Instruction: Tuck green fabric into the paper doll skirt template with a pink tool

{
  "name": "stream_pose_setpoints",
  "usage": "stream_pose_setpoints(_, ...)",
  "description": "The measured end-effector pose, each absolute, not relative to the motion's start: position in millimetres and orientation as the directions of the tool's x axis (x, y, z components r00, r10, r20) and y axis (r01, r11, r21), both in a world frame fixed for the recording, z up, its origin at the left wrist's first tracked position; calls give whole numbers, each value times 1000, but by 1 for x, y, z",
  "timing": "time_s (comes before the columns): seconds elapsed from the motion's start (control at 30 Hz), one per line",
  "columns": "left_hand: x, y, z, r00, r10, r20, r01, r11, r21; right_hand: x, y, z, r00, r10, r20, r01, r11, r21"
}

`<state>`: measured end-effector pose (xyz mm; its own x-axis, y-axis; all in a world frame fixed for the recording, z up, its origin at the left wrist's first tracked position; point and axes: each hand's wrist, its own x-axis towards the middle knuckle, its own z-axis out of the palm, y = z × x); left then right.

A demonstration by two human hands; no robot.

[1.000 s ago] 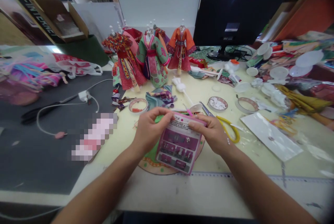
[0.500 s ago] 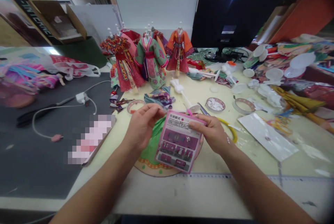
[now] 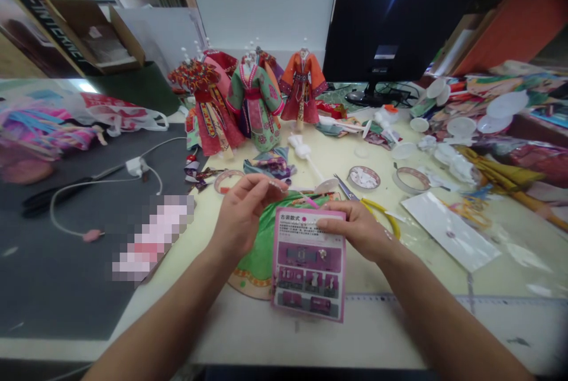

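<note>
Craft table (image 3: 377, 333) | pink card (image 3: 308, 264) headed 古装款式 | right hand (image 3: 359, 228) on top edge

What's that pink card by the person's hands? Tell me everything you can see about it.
The pink printed card is a thin rectangle, paper or card by its look, with a pink border. A dark heading in Chinese sits at the top, above small text and rows of magenta panels showing little pictures. It lies nearly flat, slightly tilted, over green fabric. The fingers of the right hand touch its upper right part.
</note>
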<state>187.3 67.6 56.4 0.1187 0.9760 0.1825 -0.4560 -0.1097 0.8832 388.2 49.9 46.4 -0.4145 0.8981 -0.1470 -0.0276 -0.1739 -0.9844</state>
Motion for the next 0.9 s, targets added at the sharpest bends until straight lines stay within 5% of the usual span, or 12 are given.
stream_pose_setpoints(0.37, 197, 62, 49, -25, 993, 114, -339, -116, 933, 405, 50, 59, -411, 899, -149, 70, -132, -989)
stream_pose_setpoints(0.63, 191, 74, 43, -6, 1000, 11, -369, -13, 929, 480, 45, 79, -54, 998, -42, 128, -34, -991)
stream_pose_setpoints(0.9, 197, 68, 47, 221, 968, -117, -377, 196, 905, 575, 42, 78, 32, 964, -265, 320, -261, -911)
